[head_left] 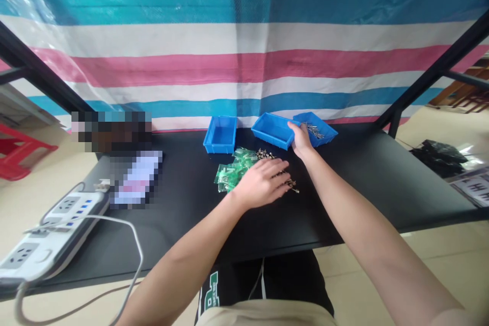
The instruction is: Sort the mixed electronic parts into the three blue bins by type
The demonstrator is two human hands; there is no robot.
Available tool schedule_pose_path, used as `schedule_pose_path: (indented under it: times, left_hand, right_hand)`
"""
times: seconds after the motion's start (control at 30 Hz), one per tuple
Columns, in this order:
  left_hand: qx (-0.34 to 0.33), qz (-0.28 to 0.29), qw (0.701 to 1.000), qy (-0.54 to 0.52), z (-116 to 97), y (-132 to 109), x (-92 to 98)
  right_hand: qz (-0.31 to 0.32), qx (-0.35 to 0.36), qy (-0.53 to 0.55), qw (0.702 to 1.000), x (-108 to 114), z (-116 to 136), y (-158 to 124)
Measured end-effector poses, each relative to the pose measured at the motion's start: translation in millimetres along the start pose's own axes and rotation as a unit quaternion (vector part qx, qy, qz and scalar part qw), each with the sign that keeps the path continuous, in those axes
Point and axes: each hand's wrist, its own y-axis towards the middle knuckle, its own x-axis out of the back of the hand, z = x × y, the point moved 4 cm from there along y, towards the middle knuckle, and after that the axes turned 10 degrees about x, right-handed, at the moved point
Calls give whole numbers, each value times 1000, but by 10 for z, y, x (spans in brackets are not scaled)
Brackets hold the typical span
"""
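Note:
My right hand (301, 139) grips the right end of the middle blue plastic bin (272, 131), thumb over the rim. That bin looks tilted, and its visible inside is bare. Palm down, my left hand (264, 181) rests over a pile of small metal parts (292, 183), fingers spread and partly covering them; their exact kind is too small to tell. Against that hand's left side lies a heap of small clear-and-green plastic packets (234, 172). Behind my right hand, another blue bin (327, 133) holds thin silvery metal pieces (313, 129).
A third blue bin (220, 135) stands at the back of the black table (367, 183). On the left are a blurred-out phone-like object (137, 178) and a white power strip (53, 234) with cables. A striped sheet (244, 66) hangs behind, between black frame posts (431, 76).

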Motion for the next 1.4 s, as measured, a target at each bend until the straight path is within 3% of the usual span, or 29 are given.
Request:
schedule_pose_path:
  times: [0.1, 0.17, 0.27, 0.33, 0.47, 0.6, 0.7, 0.8, 0.93, 1.13, 1.3, 1.4]
  left_hand:
    - [134, -102, 985, 37, 499, -51, 257]
    - [267, -151, 949, 76, 907, -171, 392]
    - [413, -149, 893, 99, 1351, -382, 463]
    - [459, -110, 877, 89, 1472, -462, 431]
    - [518, -40, 851, 78, 1454, -464, 347]
    - [584, -31, 802, 117, 1422, -432, 382]
    - [602, -51, 787, 125, 1441, -445, 446]
    - [578, -82, 802, 124, 1452, -466, 505]
    - [554, -103, 817, 121, 1521, -531, 525]
    - [495, -88, 861, 68, 1787, -646, 456]
    - [500, -88, 861, 3, 2011, -790, 495]
    - [491, -94, 865, -37, 2055, -832, 532]
  right_hand:
    - [-41, -81, 88, 992, -3, -69, -84]
    - [-68, -79, 78, 991, 43, -114, -132]
    - [-71, -67, 42, 994, 98, -192, -182]
    - [-49, -60, -3, 997, 101, -218, -202]
    - [-43, -6, -176, 983, 98, -81, -241]
    - [-51, 144, -312, 938, 60, 355, -347]
    - [27, 243, -394, 886, -42, 664, -469]
    - [105, 227, -449, 858, -81, 741, -513]
    - [163, 218, -441, 855, 7, 639, -430]
    - [118, 222, -452, 856, 174, 509, -345]
    - [92, 126, -479, 864, 143, 440, -365]
    - [99, 106, -472, 870, 118, 397, -364]
